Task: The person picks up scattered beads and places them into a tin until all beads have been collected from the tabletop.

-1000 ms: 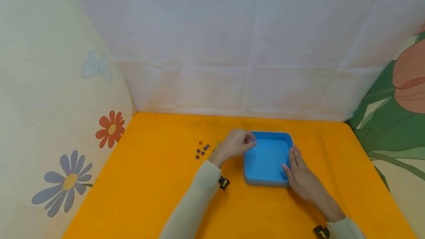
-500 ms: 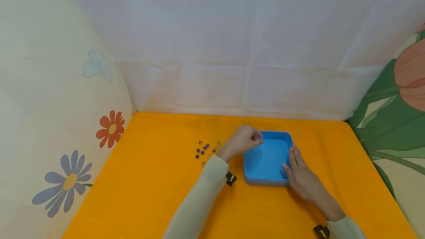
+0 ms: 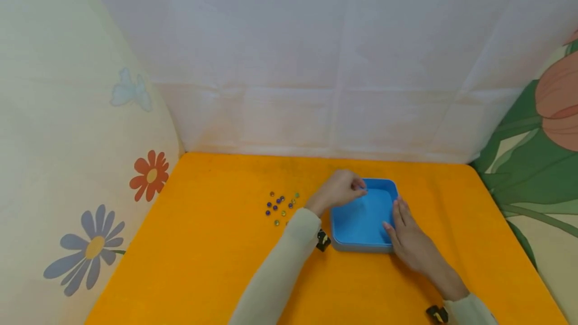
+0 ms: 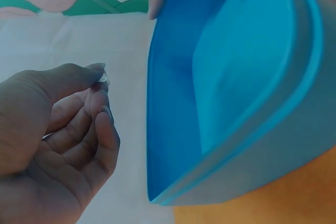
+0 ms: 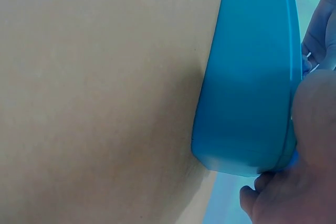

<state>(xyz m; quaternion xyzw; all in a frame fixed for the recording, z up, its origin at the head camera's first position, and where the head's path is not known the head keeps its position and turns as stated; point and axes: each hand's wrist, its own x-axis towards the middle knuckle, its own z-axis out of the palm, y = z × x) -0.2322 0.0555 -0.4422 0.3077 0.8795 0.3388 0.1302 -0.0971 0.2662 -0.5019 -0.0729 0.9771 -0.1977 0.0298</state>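
Thumb and fingertips of my left hand pinch a small clear, shiny bead, mostly covered by the fingers. In the head view this hand is over the back left part of a shallow blue box with an open top; the left wrist view has it beside the box's wall. My right hand holds the box at its right side, fingers along the wall and thumb over the rim near the front corner. From the right wrist, the hand covers part of the rim, and the box's outer wall shows.
Several small round beads, dark blue and yellowish, lie scattered on the orange tabletop left of the box. A white cloth hangs behind the table. Printed flower sheets stand at the left and right.
My left hand has moved to the right, further over the blue box, still pinching. More of the beads at the left now show. The right hand and the box have kept their place.
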